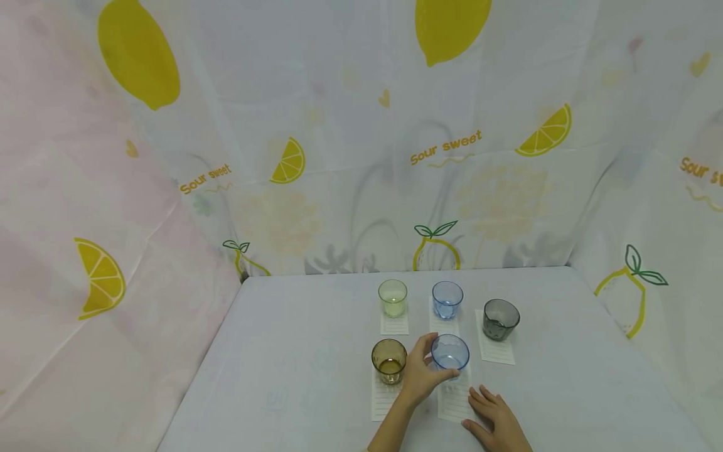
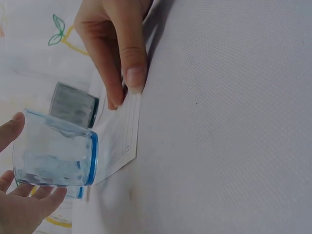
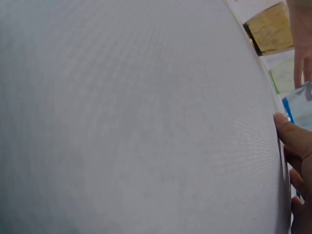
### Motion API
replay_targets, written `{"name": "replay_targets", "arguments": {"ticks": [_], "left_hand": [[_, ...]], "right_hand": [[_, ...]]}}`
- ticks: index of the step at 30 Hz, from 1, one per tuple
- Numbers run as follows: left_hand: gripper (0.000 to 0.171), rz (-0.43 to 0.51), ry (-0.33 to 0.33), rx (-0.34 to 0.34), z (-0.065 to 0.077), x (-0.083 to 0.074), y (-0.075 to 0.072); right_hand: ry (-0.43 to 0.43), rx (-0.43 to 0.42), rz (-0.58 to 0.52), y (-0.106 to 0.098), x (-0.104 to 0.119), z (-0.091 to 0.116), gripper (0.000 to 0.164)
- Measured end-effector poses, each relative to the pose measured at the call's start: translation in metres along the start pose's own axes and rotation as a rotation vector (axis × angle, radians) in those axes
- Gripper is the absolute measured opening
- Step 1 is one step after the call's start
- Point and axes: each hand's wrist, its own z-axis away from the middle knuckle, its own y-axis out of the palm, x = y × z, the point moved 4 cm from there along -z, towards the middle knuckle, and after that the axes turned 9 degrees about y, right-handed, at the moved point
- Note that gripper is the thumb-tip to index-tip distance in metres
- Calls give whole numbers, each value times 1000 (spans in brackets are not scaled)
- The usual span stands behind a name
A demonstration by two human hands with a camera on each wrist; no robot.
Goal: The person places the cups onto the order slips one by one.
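Note:
My left hand (image 1: pixel 420 373) grips a clear blue glass cup (image 1: pixel 450 353) by its sides, with the thumb on the near side and the fingers on the far side. The cup is upright, close over a lined paper slip (image 1: pixel 455 405). In the left wrist view, the same blue cup (image 2: pixel 56 148) shows between thumb and fingers. At the slip's near right edge, my right hand (image 1: pixel 497 424) rests with thumb and fingertips apart. Its thumb (image 2: pixel 132 63) touches down at the slip's corner in the left wrist view.
An amber cup (image 1: pixel 389 361) stands just left of my left hand. Behind are a green cup (image 1: pixel 393 298) and another blue cup (image 1: pixel 447 301); a grey cup (image 1: pixel 500 319) stands to the right. Each has a paper slip by it. Lemon-printed cloth (image 1: pixel 361 188) walls the white table (image 1: pixel 282 364).

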Motion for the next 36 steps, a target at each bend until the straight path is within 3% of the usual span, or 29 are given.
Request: {"name": "replay_targets", "arguments": {"ticks": [5, 11, 21, 27, 36], "left_hand": [[74, 11, -37, 6, 3, 4, 2], [75, -2, -33, 14, 6, 7, 4], [82, -20, -27, 120, 11, 13, 7], [78, -30, -87, 219, 16, 20, 12], [77, -83, -111, 272, 19, 24, 14]], "right_hand": [[-14, -6, -11, 0, 0, 1, 45], [-54, -43, -8, 0, 0, 1, 45], [21, 53, -20, -2, 0, 0, 46], [-6, 0, -12, -1, 1, 1, 45], [-69, -73, 4, -1, 1, 1, 44]]}}
